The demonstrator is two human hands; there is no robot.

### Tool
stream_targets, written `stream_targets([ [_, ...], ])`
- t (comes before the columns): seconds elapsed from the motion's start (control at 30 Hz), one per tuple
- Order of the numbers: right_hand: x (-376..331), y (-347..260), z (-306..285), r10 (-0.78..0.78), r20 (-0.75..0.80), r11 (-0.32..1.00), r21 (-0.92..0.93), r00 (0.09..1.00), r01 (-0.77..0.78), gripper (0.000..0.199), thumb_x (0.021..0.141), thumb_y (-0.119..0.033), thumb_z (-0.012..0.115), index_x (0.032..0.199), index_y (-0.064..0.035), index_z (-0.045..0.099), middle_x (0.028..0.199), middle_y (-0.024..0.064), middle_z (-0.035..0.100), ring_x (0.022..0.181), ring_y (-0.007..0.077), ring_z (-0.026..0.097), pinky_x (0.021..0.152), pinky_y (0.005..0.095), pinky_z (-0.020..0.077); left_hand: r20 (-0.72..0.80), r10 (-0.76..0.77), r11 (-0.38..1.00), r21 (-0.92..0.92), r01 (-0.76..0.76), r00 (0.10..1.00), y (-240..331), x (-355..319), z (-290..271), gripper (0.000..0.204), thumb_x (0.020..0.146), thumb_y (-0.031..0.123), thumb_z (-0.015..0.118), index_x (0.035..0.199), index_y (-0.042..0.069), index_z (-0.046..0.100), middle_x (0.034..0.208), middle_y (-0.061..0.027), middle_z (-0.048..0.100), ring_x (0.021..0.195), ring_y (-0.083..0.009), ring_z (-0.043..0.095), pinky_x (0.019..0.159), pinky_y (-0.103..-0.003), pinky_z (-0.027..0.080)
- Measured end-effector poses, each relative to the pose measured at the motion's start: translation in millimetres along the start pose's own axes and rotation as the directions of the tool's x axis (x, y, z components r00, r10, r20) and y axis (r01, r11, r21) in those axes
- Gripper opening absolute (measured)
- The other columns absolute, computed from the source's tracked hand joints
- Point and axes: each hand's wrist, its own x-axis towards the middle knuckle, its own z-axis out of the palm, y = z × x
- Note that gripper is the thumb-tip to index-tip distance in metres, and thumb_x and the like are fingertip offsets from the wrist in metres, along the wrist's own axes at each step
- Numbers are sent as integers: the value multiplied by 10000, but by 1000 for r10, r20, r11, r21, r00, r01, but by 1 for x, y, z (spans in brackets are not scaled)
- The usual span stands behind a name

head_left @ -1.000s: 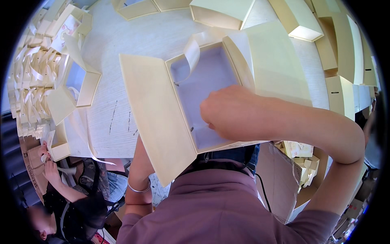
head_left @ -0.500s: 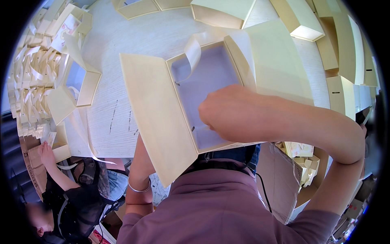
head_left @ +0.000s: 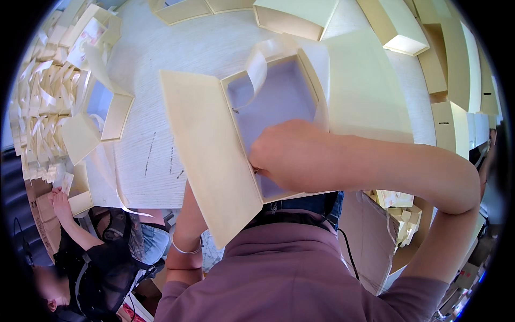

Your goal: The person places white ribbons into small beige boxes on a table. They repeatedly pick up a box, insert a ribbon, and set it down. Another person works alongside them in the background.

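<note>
White wood-grain table [head_left: 145,59], dark dashes left of the lilac-lined box [head_left: 273,107]; can't tell if that box rests fully on it. Left of it: smaller open box [head_left: 117,118], loose white ribbon [head_left: 124,205]; farther left, crowded ribboned boxes [head_left: 45,99]. Beyond: pale box [head_left: 295,19]. Right: cream panel [head_left: 370,80], then cream boxes [head_left: 449,129].

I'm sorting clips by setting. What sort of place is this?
Likely a small packing or box-finishing workshop: many cream boxes, some ribboned, crowd a white table; a co-worker's hand is at its edge; and an open carton holds more cream pieces.
</note>
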Motion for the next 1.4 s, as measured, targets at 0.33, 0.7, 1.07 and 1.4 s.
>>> stream_targets([
  [0.33,-52,-39,24,-405,-428,757,-653,808,33,208,717,-191,555,814,-8,545,685,87,506,709,228,534,758,360,444,-715,-520,690,-674,-263,468,-9,-13,-56,176,893,133,416,1016,14,456,969,-101,522,790,-209,528,737,-310,456],
  [0.7,-16,-12,40,-550,-140,622,-727,823,292,141,721,-186,534,707,-75,448,596,20,438,540,147,480,681,282,397,-861,-456,742,-508,-438,226,-44,-173,-128,223,932,251,397,754,120,372,533,53,166,432,-37,135,372,-211,143],
  [1.07,184,21,-41,-723,-230,463,-861,652,210,325,831,-341,496,959,-43,492,984,128,513,1004,263,463,965,416,286,-752,-616,748,-652,-126,233,-43,-161,-48,163,892,162,405,745,109,358,557,40,274,454,-48,266,409,-199,234],
  [1.4,28,71,-80,-534,-691,729,-668,487,-150,370,693,-244,671,1001,-72,560,1099,138,506,1026,301,491,877,416,410,-768,639,682,593,429,45,-18,-173,-84,363,863,261,394,1059,-44,410,1159,-228,414,1085,-332,413,963,-476,300],
])
